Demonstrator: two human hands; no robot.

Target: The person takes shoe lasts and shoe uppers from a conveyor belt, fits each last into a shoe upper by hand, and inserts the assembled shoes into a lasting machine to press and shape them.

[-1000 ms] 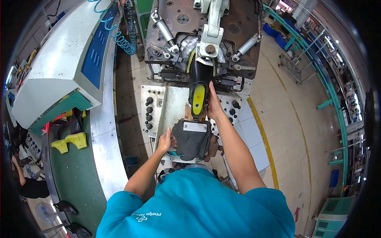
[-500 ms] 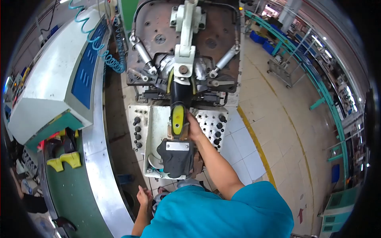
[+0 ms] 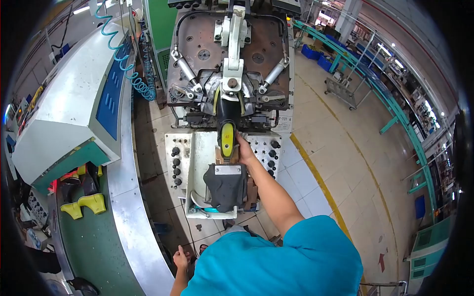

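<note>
A black shoe upper (image 3: 228, 107) on a yellow-topped shoe last (image 3: 227, 134) is clamped toe-first in the machine, under its pale press arm (image 3: 232, 69). My right hand (image 3: 244, 151) grips the right side of the last near its heel end; its fingertips are partly hidden behind it. A dark pad with a metal strip (image 3: 225, 187) lies just below the last. My left hand (image 3: 181, 258) hangs low by my body, away from the machine, fingers loosely bent and thumb apart, with nothing visible in it.
Control panels with black knobs (image 3: 176, 162) flank the last. On my left, a conveyor (image 3: 94, 246) carries yellow lasts (image 3: 92, 203) beside a white and blue machine (image 3: 64, 93). A cart (image 3: 343, 91) and a teal rack (image 3: 390, 111) stand across the floor on the right.
The view has shifted slightly, so the machine sits a little differently in frame. My right hand stays at the last. The left hand stays low by my body.
</note>
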